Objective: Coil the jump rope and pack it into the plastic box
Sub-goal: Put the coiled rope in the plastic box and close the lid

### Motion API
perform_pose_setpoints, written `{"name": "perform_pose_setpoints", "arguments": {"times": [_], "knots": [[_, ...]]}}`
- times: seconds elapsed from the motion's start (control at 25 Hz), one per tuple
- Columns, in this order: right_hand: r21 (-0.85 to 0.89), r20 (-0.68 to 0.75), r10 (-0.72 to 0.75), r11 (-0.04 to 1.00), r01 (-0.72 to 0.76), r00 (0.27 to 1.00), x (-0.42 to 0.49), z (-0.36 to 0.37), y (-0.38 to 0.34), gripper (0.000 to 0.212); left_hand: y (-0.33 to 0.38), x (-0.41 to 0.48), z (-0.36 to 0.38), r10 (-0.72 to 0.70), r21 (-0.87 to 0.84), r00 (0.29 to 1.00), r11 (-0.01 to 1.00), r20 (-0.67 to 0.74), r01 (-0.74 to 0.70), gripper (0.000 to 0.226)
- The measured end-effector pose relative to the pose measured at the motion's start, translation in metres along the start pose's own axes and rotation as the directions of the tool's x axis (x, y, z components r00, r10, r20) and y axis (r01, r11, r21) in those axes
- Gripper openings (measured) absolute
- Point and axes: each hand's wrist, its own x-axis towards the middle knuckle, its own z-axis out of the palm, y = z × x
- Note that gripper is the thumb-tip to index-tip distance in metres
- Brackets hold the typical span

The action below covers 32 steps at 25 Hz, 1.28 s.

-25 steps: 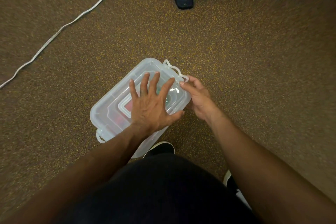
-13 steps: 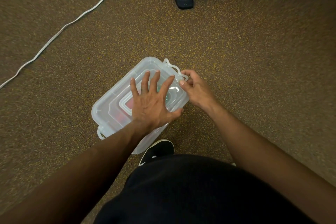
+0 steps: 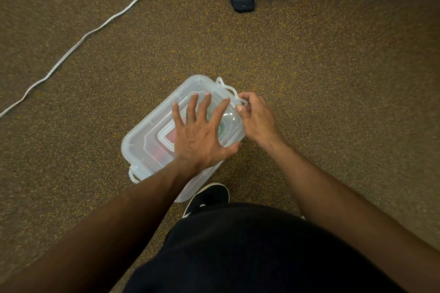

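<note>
Underfoot, speckled brown carpet (image 3: 333,102) bears plastic box (image 3: 142,143); white cord (image 3: 95,31) leftward.

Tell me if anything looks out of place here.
A white rope trails loose and uncoiled across the carpet at upper left, while the box is already lidded, with the left hand flat on top and the right hand gripping its end clip.

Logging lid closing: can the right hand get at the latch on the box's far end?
Likely yes: the right hand is at the latch, fingers curled on it; the left hand lies flat on the lid, clear of it.
</note>
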Motion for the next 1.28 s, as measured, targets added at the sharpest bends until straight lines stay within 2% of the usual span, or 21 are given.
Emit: {"name": "perform_pose_setpoints", "arguments": {"times": [0.16,0.28,0.52,0.6,0.68,0.76,0.84,0.92,0.96,1.0,1.04,1.08,1.12,1.16,1.24,1.28], "knots": [[-0.096,-0.042,-0.081,0.992,0.077,0.996,-0.003,0.004,-0.001,0.026,0.0,0.0,0.0,0.001,-0.009,1.0,1.0,-0.003,-0.001,0.104],[-0.081,-0.053,-0.106,0.992,0.101,0.993,-0.006,0.006,0.001,0.028,0.0,0.0,0.001,0.004,-0.016,1.0,1.0,-0.014,-0.004,0.105],[-0.116,0.009,-0.099,0.988,0.1,0.995,-0.01,0.0,0.0,0.035,-0.006,-0.004,-0.001,0.025,-0.05,0.999,0.998,0.021,-0.024,0.109],[-0.152,0.07,-0.128,0.979,0.137,0.989,-0.009,-0.004,0.002,0.042,-0.007,-0.005,-0.005,0.035,-0.135,0.999,0.99,0.034,-0.03,0.105],[-0.219,0.092,-0.217,0.947,0.233,0.972,-0.014,-0.006,0.001,0.052,-0.011,-0.005,-0.016,0.023,-0.367,1.0,0.93,0.019,-0.014,0.094],[-0.301,0.097,-0.302,0.899,0.318,0.948,-0.03,-0.005,-0.01,0.059,-0.024,-0.008,-0.035,-0.047,-0.573,0.995,0.819,-0.084,-0.009,0.077],[-0.36,0.178,-0.359,0.843,0.4,0.916,-0.052,0.0,-0.03,0.066,-0.041,-0.022,-0.052,-0.22,-0.589,0.956,0.806,-0.195,0.065,0.06],[-0.409,0.319,-0.369,0.777,0.478,0.873,-0.071,0.01,-0.051,0.075,-0.061,-0.046,-0.058,-0.463,-0.505,0.87,0.799,-0.17,0.327,0.063],[-0.434,0.383,-0.356,0.745,0.506,0.853,-0.078,0.017,-0.061,0.08,-0.073,-0.061,-0.055,-0.596,-0.481,0.801,0.719,-0.053,0.502,0.077],[-0.454,0.435,-0.33,0.723,0.521,0.838,-0.083,0.026,-0.068,0.085,-0.084,-0.077,-0.054,-0.698,-0.498,0.705,0.57,0.125,0.653,0.098],[-0.473,0.479,-0.294,0.708,0.525,0.827,-0.087,0.034,-0.074,0.09,-0.093,-0.094,-0.052,-0.727,-0.561,0.609,0.373,0.317,0.739,0.116],[-0.492,0.514,-0.254,0.695,0.524,0.82,-0.09,0.043,-0.078,0.093,-0.1,-0.109,-0.051,-0.682,-0.624,0.542,0.159,0.491,0.765,0.122],[-0.514,0.538,-0.22,0.679,0.524,0.814,-0.092,0.051,-0.08,0.096,-0.103,-0.121,-0.051,-0.587,-0.648,0.525,0.0,0.616,0.761,0.11],[-0.536,0.548,-0.2,0.661,0.524,0.812,-0.093,0.056,-0.081,0.098,-0.102,-0.13,-0.052,-0.5,-0.655,0.534,-0.091,0.682,0.75,0.088],[-0.57,0.544,-0.188,0.632,0.525,0.818,-0.094,0.061,-0.081,0.098,-0.096,-0.137,-0.048,-0.465,-0.69,0.57,-0.132,0.677,0.711,0.05],[-0.58,0.538,-0.187,0.625,0.522,0.822,-0.093,0.06,-0.081,0.097,-0.093,-0.137,-0.046,-0.484,-0.709,0.58,-0.126,0.655,0.694,0.039]]}}
